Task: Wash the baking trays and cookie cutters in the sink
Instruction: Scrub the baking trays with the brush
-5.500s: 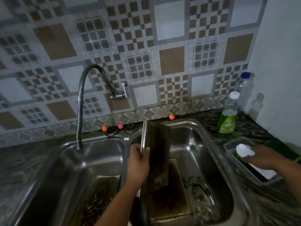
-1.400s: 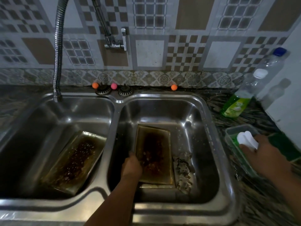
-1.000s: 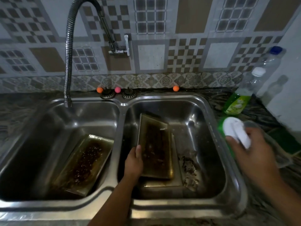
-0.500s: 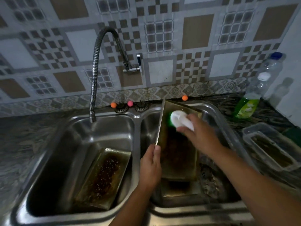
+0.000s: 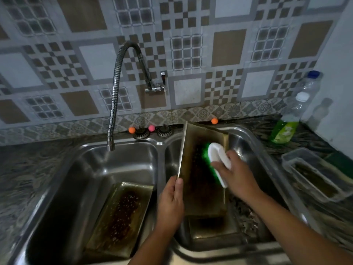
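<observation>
Two hands share one stained rectangular metal baking tray (image 5: 202, 180), stood on end in the steel sink's (image 5: 254, 148) right basin so I can reach its face. My left hand (image 5: 171, 205) pinches the tray's left rim to steady it; my right hand (image 5: 236, 174) grips a white-backed green scrubbing brush (image 5: 217, 162) against it. Left of the tray, another greasy tray (image 5: 120, 219) lies waiting in the left basin.

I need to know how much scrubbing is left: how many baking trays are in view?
3. One tray leans in the left basin; one is held upright in the right basin, being scrubbed; another lies flat beneath it. More could be hidden underneath.
</observation>
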